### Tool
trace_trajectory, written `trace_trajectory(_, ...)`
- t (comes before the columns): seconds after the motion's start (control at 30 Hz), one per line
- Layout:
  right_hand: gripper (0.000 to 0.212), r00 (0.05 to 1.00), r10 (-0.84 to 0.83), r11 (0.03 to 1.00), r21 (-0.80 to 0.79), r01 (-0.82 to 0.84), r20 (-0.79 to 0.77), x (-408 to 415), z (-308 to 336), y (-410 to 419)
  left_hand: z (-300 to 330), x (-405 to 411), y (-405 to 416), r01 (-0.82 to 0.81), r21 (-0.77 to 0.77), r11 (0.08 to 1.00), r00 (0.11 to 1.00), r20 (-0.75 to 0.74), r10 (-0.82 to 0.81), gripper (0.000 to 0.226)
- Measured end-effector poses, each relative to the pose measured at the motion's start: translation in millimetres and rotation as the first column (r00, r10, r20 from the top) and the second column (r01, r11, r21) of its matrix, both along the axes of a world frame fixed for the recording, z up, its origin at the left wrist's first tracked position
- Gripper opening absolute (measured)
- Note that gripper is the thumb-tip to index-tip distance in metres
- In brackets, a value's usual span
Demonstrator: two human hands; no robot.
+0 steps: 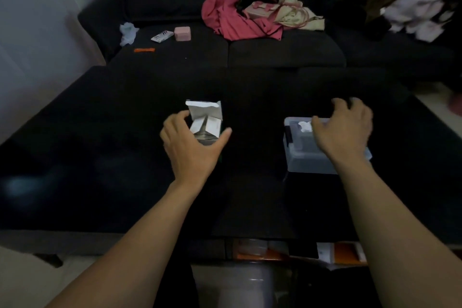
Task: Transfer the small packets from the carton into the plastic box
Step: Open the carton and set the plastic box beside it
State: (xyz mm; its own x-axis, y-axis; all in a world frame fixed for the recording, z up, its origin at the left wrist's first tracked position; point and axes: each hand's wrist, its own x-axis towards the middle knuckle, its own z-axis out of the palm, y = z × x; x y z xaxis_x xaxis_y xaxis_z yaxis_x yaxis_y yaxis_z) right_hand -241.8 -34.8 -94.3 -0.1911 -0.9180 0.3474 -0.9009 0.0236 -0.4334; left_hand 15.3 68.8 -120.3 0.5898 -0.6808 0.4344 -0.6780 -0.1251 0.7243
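Carton (205,121) stands on the dark surface (100,132), left of the plastic box (307,155), the two apart. Left hand (191,144) is around the carton's near side; right hand (346,130) lies over the box. Behind, on the sofa (275,52): heaped clothes (240,17) at centre, a small block (182,33) further left.

Dim room: dark sofa (275,55), pale wall (37,20), strewn clothes (240,17).
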Motion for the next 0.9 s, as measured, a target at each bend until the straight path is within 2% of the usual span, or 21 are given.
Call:
trace_trajectory(0.07,0.068,0.979,-0.201,0.965,0.182,0.191,0.039,-20.3,-6.3,0.3,10.9,-20.9,1.0,0.156,-0.149,0.976,0.988,0.041,-0.152,0.049)
trace_trajectory(0.1,0.069,0.964,-0.252,0.933,0.287,0.217,0.089,-25.5,-10.1,1.2,15.2,-32.3,0.4,0.259,-0.118,0.959,0.966,0.023,-0.258,0.037)
trace_trajectory(0.13,0.067,0.952,-0.272,0.911,0.358,0.206,0.142,-29.1,-13.6,2.7,16.5,-44.0,-1.5,0.343,-0.027,0.939,0.939,-0.029,-0.344,0.035)
trace_trajectory(0.2,0.055,0.950,-0.237,0.922,0.357,0.153,0.206,-28.4,-18.2,10.3,7.6,-62.0,-11.5,0.441,0.202,0.875,0.895,-0.180,-0.409,0.055)
trace_trajectory(0.27,0.038,0.968,-0.148,0.962,0.258,0.093,0.201,-22.8,-20.2,21.0,-4.1,-72.7,-21.6,0.487,0.323,0.811,0.863,-0.317,-0.392,0.071)
trace_trajectory(0.3,0.032,0.978,-0.093,0.974,0.223,0.050,0.188,-18.6,-21.8,24.6,-8.2,-72.9,-26.4,0.493,0.332,0.804,0.856,-0.349,-0.381,0.067)
trace_trajectory(0.37,0.030,0.985,-0.029,0.974,0.228,-0.011,0.170,-11.9,-26.5,28.0,-11.8,-65.8,-33.3,0.424,0.330,0.843,0.892,-0.314,-0.325,0.050)
trace_trajectory(0.43,0.038,0.972,-0.005,0.966,0.254,-0.056,0.234,-10.4,-30.6,26.2,-12.0,-54.7,-37.1,0.349,0.357,0.866,0.931,-0.239,-0.277,0.053)
trace_trajectory(0.53,0.045,0.969,0.057,0.961,0.248,-0.118,0.239,-9.5,-31.5,20.6,-12.3,-46.8,-37.4,0.322,0.430,0.843,0.944,-0.076,-0.322,0.055)
trace_trajectory(0.63,0.043,0.961,0.058,0.947,0.290,-0.139,0.270,-6.1,-32.4,13.9,-13.7,-42.7,-41.0,0.302,0.440,0.845,0.944,-0.013,-0.330,0.053)
trace_trajectory(0.73,0.043,0.919,0.022,0.888,0.415,-0.199,0.393,-4.2,-23.5,9.3,-12.5,-34.1,-43.1,0.300,0.456,0.838,0.951,-0.070,-0.302,0.056)
trace_trajectory(0.8,0.043,0.867,-0.056,0.779,0.565,-0.272,0.495,-8.0,-12.2,9.1,-10.2,-30.6,-41.0,0.326,0.484,0.812,0.945,-0.197,-0.262,0.054)
trace_trajectory(0.87,0.055,0.865,-0.098,0.686,0.664,-0.299,0.491,-14.8,-6.5,7.6,-10.5,-27.0,-38.6,0.374,0.492,0.786,0.910,-0.358,-0.209,0.049)
trace_trajectory(0.9,0.068,0.878,-0.073,0.714,0.639,-0.284,0.472,-18.0,-7.6,3.9,-11.0,-24.5,-37.6,0.390,0.497,0.775,0.894,-0.405,-0.191,0.047)
